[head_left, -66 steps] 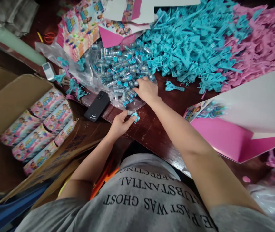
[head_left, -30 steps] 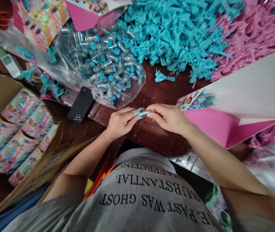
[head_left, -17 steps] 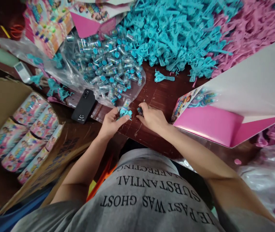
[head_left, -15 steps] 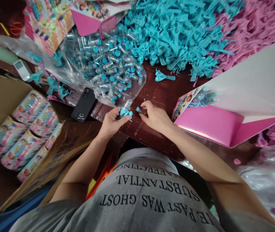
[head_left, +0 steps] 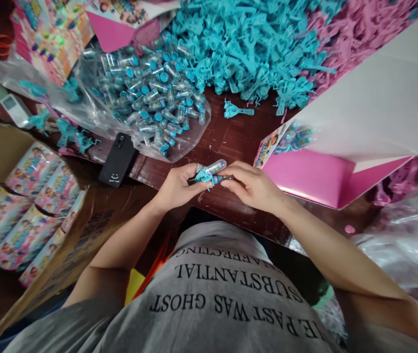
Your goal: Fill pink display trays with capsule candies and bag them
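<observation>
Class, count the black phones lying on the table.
1. The black phone lies at the table's near edge, left of the left hand, beside the plastic bag; others may be hidden.

Only readable text is on the grey t-shirt (head_left: 223, 299) at the bottom of the frame, upside down to the camera: "SUBSTANTIAL" on one line, "PAST WAS GHOST" below it. The black phone case (head_left: 115, 161), left of centre, has a smiley face. Printing on the packaging is too blurry.
</observation>
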